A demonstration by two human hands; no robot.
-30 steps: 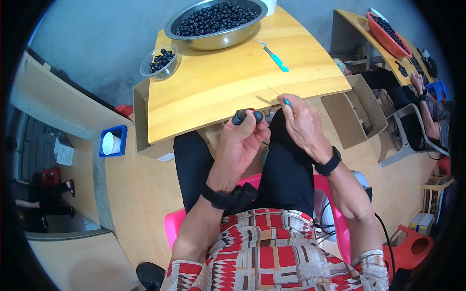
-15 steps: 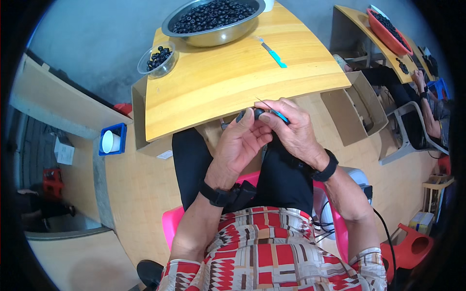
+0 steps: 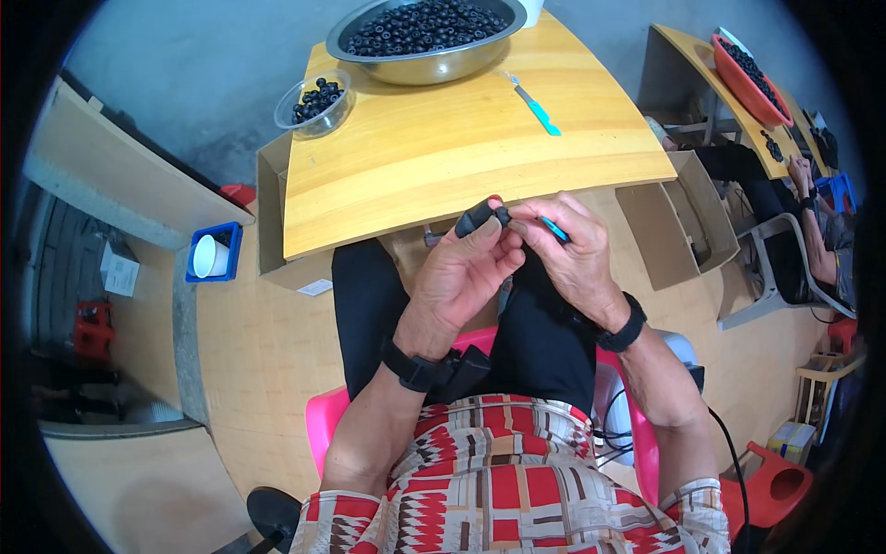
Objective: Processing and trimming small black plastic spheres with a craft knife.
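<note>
My left hand (image 3: 457, 277) pinches a small black rubber-like part (image 3: 502, 215) between thumb and fingers, just past the table's near edge. A black cover (image 3: 472, 220) wraps one of its fingertips. In my right hand (image 3: 574, 254) is a slim tool with a teal handle (image 3: 554, 229), probably a craft knife; its blade cannot be made out. My right fingertips meet the black part. On the wooden table (image 3: 443, 157) lies a similar teal-handled knife (image 3: 535, 109). Small black ring-shaped parts fill a steel basin (image 3: 434, 68), and some lie in a clear plastic bowl (image 3: 343, 118).
Cardboard boxes (image 3: 660, 231) stand beside the table at both sides. A blue tray (image 3: 233, 242) with a white cup (image 3: 210, 258) is at the left. On the right, another person (image 3: 812, 222) sits at a table with a red basin (image 3: 749, 85) of black parts.
The thin blade seen earlier over the black part no longer shows. My right hand has turned, its fingertips now on the part, and the finger cover shows more. The view has shifted slightly.
</note>
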